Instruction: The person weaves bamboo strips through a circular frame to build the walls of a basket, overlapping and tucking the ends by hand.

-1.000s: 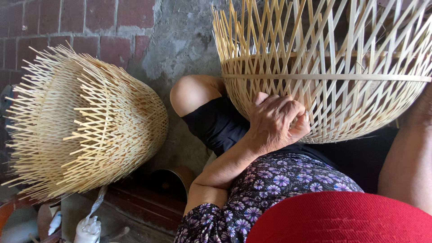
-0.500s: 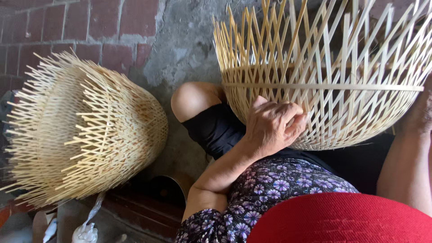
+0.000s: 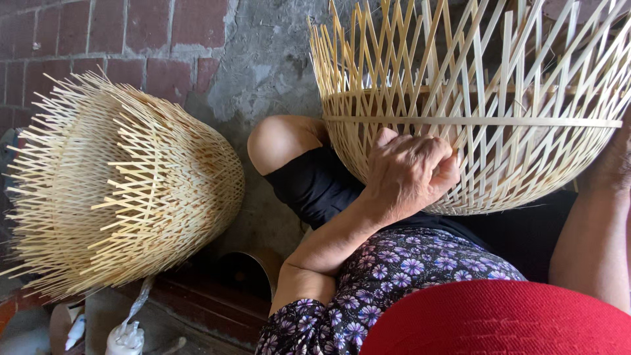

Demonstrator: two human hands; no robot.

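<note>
Now the left hand (image 3: 407,174) fingers grip the half-woven bamboo basket (image 3: 473,112); upper strips stand loose; right hand (image 3: 614,164) fingers unclear.

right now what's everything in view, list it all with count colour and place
open-weave basket: 1, pale bamboo, upper right on the lap
finished basket: 1, pale bamboo, left, on its side by the wall
brick wall: 1, red with grey mortar patch, behind
white plastic bag: 1, bottom left on the ground
red hat brim: 1, bottom right
left hand: fingers curled on the open-weave basket
right hand: at the basket's right edge, mostly hidden
</note>
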